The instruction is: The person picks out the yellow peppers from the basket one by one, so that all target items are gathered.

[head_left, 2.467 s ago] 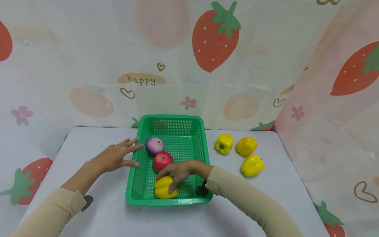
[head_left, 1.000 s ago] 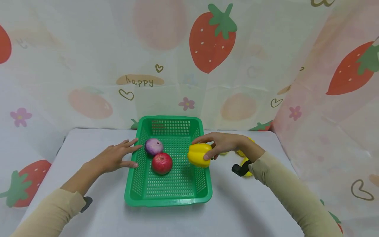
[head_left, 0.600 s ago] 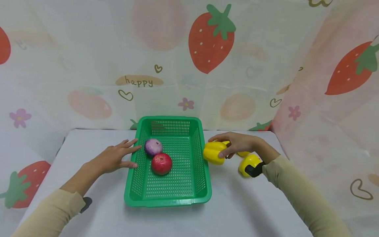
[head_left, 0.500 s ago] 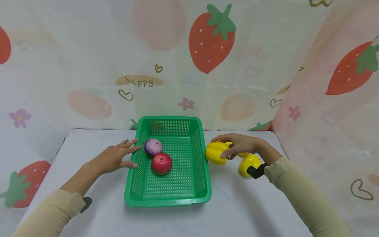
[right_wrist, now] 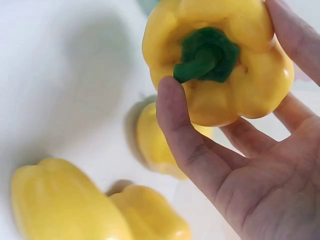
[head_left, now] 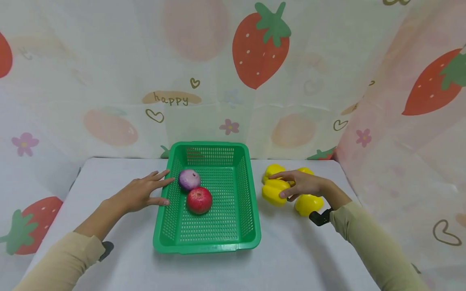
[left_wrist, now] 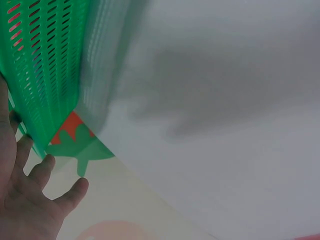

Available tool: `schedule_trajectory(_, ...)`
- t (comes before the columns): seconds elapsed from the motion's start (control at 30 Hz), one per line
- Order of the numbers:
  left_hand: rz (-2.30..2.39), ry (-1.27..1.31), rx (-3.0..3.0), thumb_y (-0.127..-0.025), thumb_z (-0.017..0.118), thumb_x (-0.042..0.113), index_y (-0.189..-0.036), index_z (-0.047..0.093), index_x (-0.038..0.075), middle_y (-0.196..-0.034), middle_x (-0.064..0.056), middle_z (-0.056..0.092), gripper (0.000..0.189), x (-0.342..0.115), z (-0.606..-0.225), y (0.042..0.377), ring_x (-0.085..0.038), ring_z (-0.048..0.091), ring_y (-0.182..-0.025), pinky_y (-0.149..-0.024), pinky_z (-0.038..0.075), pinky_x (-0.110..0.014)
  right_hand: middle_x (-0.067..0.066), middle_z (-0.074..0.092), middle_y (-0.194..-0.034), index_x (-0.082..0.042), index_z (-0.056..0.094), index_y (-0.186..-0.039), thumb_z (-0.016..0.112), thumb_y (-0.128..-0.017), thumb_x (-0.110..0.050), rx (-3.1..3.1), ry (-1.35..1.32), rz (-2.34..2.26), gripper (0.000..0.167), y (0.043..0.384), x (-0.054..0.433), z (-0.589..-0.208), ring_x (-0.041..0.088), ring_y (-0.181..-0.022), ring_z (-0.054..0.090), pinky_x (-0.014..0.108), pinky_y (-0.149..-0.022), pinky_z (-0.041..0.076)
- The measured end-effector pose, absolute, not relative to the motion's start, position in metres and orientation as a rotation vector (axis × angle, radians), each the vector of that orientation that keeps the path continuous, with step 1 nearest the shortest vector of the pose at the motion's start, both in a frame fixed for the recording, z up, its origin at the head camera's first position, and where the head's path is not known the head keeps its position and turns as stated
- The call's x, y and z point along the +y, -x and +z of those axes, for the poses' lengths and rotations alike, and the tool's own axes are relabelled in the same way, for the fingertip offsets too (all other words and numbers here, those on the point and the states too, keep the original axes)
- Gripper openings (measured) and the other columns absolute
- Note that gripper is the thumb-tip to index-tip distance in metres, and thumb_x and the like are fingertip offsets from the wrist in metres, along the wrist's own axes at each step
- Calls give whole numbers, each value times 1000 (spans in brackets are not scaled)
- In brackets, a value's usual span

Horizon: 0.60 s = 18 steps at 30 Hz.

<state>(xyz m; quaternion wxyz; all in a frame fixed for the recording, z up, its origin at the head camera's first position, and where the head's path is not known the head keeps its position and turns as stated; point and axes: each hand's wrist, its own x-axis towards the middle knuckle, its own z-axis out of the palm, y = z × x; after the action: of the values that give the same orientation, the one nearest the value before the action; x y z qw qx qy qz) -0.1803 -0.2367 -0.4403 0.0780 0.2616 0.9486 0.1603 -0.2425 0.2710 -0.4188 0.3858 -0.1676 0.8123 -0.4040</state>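
Note:
My right hand [head_left: 305, 184] grips a yellow bell pepper [head_left: 275, 192] just right of the green basket [head_left: 255, 202]. In the right wrist view its green stem [right_wrist: 207, 56] faces the camera, and fingers and thumb curl about its sides. Behind and beside it are three other yellow bell peppers: one at the back [head_left: 273, 171], one mostly covered by the hand [head_left: 305, 171], and one at the front [head_left: 308, 205]. My left hand [head_left: 142, 191] rests with spread, straight fingers at the basket's left rim. Inside the basket, a purple round vegetable [head_left: 189, 180] lies against a red pomegranate [head_left: 199, 200].
A white cloth covers the table [head_left: 204, 273]. Behind it hangs a strawberry-print curtain [head_left: 204, 72], which also runs down both sides. Dark wrist mounts stick out by both sleeves, the right one [head_left: 320, 217] close to the front pepper.
The right hand took hold of the yellow bell pepper in the basket, lifted it over the right rim and carried it right, beside the other peppers. My left hand stayed at the rim.

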Motion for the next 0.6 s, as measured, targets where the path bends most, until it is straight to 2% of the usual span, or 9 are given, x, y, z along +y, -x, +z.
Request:
schedule_trajectory(0.2,483,-783,2838,-87,74,45,-148,48,9,-157,-21,34,76,-237,-439,180,-55,31,-139,-97,37,-75,26,31,-155,-11,43,-150,76,-91,-24,2066,358,-1047,69,239,275,-438,30,-108,63,50,-90,56)
schedule_trajectory(0.4,494,-775,2834,-87,74,43,-147,49,8,-157,-21,34,74,-235,-436,179,-55,30,-139,-98,35,-76,25,33,-154,-13,42,-151,76,-90,-26,2079,345,-1024,71,236,280,-454,27,-104,64,48,-90,56)
schedule_trajectory(0.6,501,-760,2828,-87,73,45,-148,48,9,-158,-21,33,75,-236,-437,178,-54,29,-140,-99,34,-76,26,30,-155,-16,39,-152,74,-92,-30,2074,310,-1029,71,237,285,-465,28,-109,62,48,-93,55)
